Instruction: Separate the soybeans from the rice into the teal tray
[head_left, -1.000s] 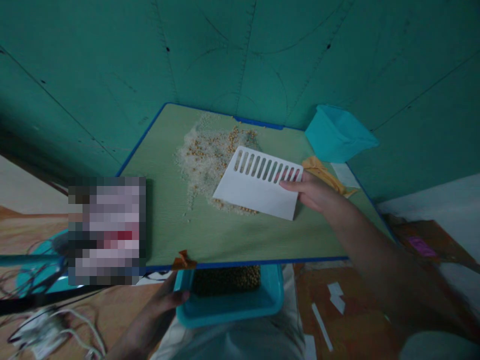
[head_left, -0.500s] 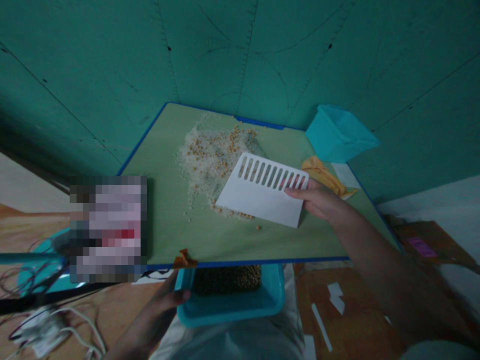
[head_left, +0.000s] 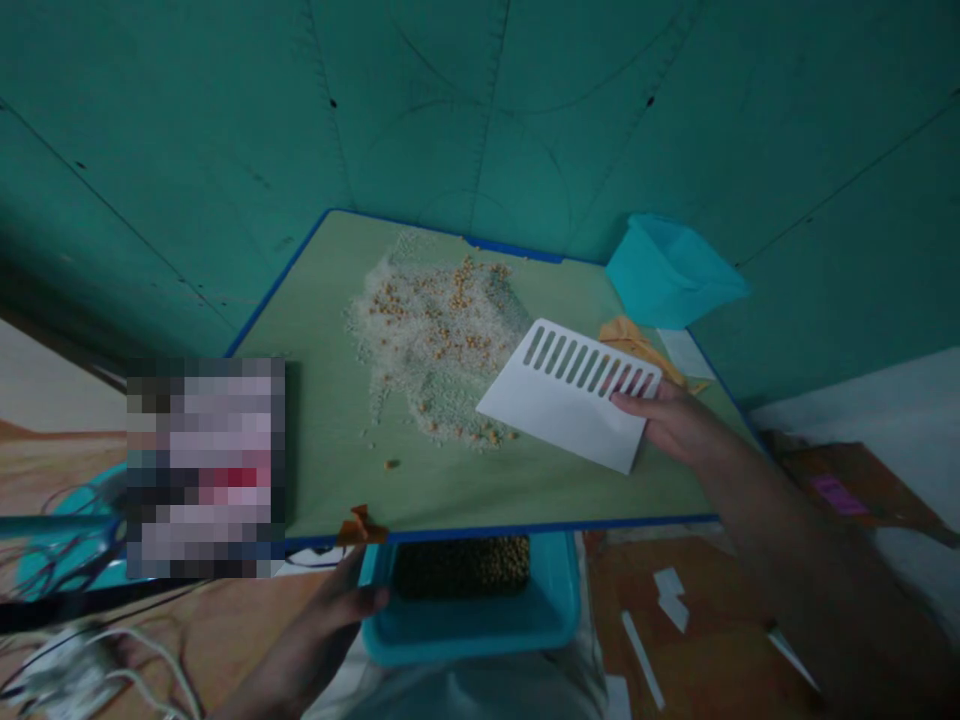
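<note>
Green wall point(head_left: 405, 110), blue-edged table point(head_left: 322, 440), scattered grains point(head_left: 439, 320), right hand point(head_left: 675, 418) pinching white scraper point(head_left: 562, 410), left hand point(head_left: 341, 610) clasping teal tub point(head_left: 465, 630)

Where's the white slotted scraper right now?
Head view, right of centre: the white slotted scraper is in the right hand, just right of the grain pile and nearer than the orange cloth.

A softly creased, pale grey-green top point(head_left: 472, 692) shows at six o'clock, off-white cloth point(head_left: 591, 660) at five. The left hand point(head_left: 349, 605), toward seven, and right hand point(head_left: 671, 418), near three, are bare, like both forearms point(head_left: 787, 545).
</note>
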